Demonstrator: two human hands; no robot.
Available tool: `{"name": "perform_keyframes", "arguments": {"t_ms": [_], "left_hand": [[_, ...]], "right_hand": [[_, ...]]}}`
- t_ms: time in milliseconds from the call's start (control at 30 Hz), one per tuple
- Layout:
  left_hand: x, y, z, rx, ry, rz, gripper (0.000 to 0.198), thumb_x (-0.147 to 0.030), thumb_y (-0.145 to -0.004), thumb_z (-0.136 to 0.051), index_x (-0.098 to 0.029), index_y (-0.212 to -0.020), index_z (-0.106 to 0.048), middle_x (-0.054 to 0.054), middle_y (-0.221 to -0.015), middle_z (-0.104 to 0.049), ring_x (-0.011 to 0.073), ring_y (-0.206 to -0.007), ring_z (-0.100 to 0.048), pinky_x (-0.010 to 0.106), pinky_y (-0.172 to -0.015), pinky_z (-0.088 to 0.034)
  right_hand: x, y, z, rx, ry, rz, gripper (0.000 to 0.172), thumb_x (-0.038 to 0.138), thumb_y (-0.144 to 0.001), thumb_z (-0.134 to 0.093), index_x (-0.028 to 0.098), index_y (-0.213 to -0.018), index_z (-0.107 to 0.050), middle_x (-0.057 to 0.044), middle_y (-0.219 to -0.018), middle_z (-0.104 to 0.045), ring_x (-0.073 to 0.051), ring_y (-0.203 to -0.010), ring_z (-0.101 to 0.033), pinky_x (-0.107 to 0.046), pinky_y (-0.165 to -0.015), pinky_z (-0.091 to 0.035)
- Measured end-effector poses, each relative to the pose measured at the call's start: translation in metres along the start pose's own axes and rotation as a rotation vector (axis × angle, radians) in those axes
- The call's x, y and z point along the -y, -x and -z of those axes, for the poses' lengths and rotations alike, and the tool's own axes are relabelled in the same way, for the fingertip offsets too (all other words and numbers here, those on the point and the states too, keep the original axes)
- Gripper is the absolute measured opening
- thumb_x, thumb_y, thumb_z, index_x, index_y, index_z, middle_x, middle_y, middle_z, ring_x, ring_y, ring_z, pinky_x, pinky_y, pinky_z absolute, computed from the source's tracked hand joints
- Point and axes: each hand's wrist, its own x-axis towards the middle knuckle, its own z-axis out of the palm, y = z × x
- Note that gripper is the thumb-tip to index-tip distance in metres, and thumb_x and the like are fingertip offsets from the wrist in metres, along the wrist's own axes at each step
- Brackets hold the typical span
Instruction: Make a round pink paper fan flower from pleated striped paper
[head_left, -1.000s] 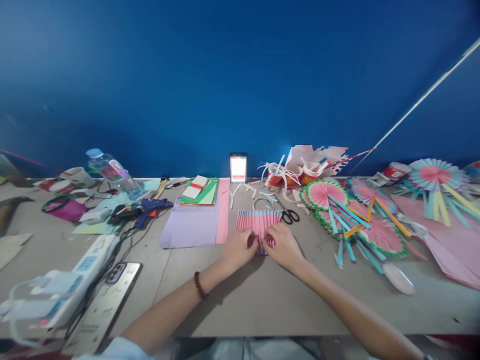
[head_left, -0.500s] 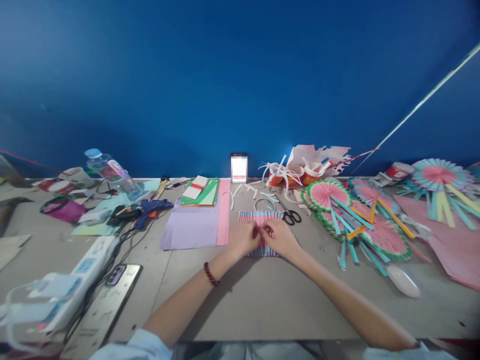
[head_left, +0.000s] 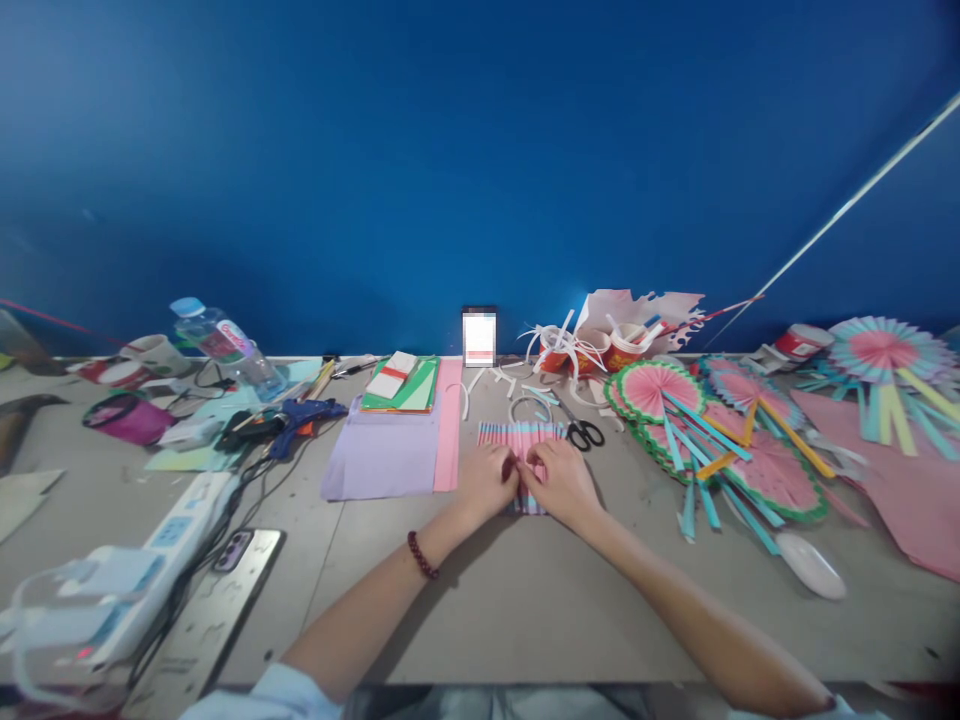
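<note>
A pleated paper [head_left: 517, 433] in pink and blue stripes lies on the table in front of me, its middle covered by my hands. My left hand [head_left: 487, 478] is closed, fingertips pinching at the folds near the paper's centre. From the other side my right hand [head_left: 561, 480] meets it, thumb and forefinger bent and pinched on the same pleated paper. The two sets of fingertips almost touch. Exactly which fold each holds is too small to make out. Black-handled scissors [head_left: 585, 434] lie just beyond my right hand.
Finished-looking paper fans [head_left: 660, 388] with ribbon strips lie to the right, near a white oval object [head_left: 811, 565]. Purple sheets [head_left: 381, 455] and green paper [head_left: 416, 388] are at left. Farther left are a glue gun [head_left: 300, 420], power strip [head_left: 172, 540], phone [head_left: 217, 610] and bottle [head_left: 225, 340].
My right hand has shifted slightly, its fingers lowering and drawing closer to my left fingertips over the pleated paper. The left hand has barely moved.
</note>
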Motion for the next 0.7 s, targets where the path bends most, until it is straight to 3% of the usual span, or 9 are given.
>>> {"name": "perform_keyframes", "arguments": {"t_ms": [200, 700], "left_hand": [[0.0021, 0.0034, -0.0048, -0.061, 0.08, 0.005, 0.011, -0.019, -0.08, -0.048, -0.019, -0.072, -0.056, 0.003, -0.074, -0.061, 0.0184, -0.076, -0.055, 0.03, -0.07, -0.039], [0.0035, 0.0042, -0.0074, -0.033, 0.024, -0.039, 0.012, -0.018, -0.082, -0.046, -0.019, -0.077, -0.057, 0.005, -0.081, -0.064, 0.0188, -0.08, -0.056, 0.03, -0.072, -0.039]], "right_hand": [[0.001, -0.0007, 0.0007, 0.0, 0.002, -0.035, 0.01, 0.024, -0.081, -0.055, 0.019, -0.072, -0.057, -0.004, -0.078, -0.063, -0.019, -0.079, -0.053, -0.03, -0.073, -0.031], [0.005, 0.0005, 0.0003, 0.019, 0.056, -0.016, 0.004, 0.018, -0.073, -0.057, 0.019, -0.07, -0.058, -0.005, -0.078, -0.06, -0.021, -0.082, -0.05, -0.032, -0.075, -0.029]]}}
